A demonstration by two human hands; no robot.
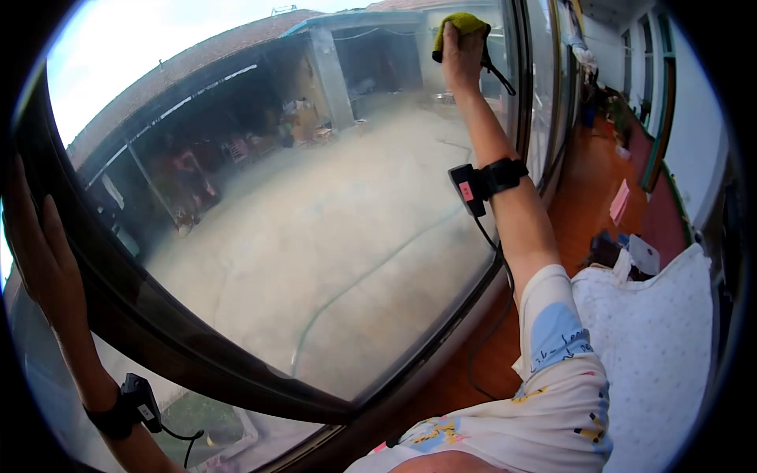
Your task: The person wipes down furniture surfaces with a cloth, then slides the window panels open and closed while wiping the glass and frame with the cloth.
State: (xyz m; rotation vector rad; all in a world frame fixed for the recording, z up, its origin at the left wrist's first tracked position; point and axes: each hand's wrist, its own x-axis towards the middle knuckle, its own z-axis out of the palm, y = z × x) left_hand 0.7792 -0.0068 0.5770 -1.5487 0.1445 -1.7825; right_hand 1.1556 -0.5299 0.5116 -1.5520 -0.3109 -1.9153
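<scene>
Cloth (468,21), one o'clock: soft, light, I judge (strap (500,76) dangles); best bunched mid-cloth. My right hand (460,59) clamps it; left hand (49,264), nine o'clock, fingers flat by frame (169,319).

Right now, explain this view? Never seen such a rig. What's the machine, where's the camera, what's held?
No machine: these are a person's bare hands, seen from one camera on their head, looking forward and down. The right hand grips a yellow-green cloth up at the glass, near its top right corner. The left hand is open, along the dark frame, holding nothing visible. Each forearm wears a strapped black box with a cable; the picture doesn't show its purpose. Through the glass: a yard and a building. Indoors, at right: a white sheet.
</scene>
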